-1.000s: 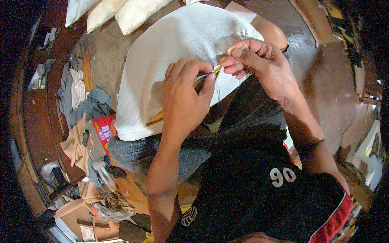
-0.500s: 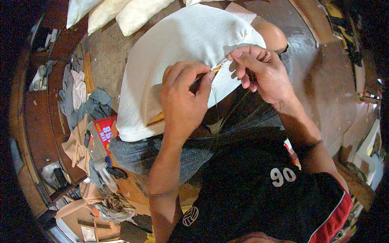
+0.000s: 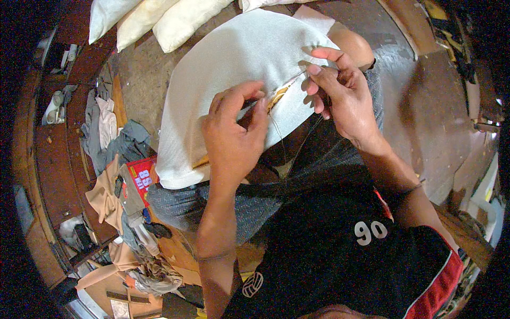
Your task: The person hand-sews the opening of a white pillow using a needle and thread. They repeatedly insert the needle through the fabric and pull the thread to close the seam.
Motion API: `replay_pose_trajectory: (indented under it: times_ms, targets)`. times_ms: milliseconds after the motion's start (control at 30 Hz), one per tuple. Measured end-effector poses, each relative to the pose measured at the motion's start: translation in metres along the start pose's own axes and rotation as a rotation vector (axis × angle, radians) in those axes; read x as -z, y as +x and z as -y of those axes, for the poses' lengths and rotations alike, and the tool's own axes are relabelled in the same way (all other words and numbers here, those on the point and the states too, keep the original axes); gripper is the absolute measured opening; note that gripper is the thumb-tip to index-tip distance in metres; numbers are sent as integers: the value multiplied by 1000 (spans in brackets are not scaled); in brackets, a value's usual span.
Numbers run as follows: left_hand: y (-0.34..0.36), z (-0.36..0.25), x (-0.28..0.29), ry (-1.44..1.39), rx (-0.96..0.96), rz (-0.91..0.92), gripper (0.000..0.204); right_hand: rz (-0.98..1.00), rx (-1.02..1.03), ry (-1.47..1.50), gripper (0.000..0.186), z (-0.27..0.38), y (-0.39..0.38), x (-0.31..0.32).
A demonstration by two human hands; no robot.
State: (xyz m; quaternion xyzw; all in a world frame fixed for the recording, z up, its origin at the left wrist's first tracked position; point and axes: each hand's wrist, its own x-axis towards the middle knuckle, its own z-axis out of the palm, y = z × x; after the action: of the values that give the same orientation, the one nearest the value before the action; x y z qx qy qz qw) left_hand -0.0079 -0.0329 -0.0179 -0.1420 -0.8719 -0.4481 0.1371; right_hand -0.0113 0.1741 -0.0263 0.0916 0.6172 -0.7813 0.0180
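Observation:
A white fabric cushion-like piece rests across my legs, with a slit showing yellowish material inside. My left hand is curled at the slit's lower end, thumb and fingers gripping the fabric edge. My right hand is over the upper right of the piece, index finger raised, thumb and lower fingers closed around a fine thread, possibly with a needle too small to make out. Loose thread strands dangle from the slit over my dark patterned legwear.
Several stuffed pale pillows lie at the top. Left are heaped cloth scraps, a red printed packet and dark wooden shelving. Brown boards lie to the right.
My left hand has shifted left and slightly down, uncovering more of the slit. My right hand has moved right from the slit, and its index finger has lifted.

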Motion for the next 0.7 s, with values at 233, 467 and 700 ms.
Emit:
replay_pose_trajectory:
  times_ms: [233,467,700]
  targets:
    - [6,-4,0,150,-127,61,22,39,32,-33,35,-2,1,2]
    - [-1,-6,2,155,-152,-36,11,54,28,-56,30,0,0,-2]
    - [-42,-18,77,53,-133,-269,10,232,89,-118,23,1,9,17]
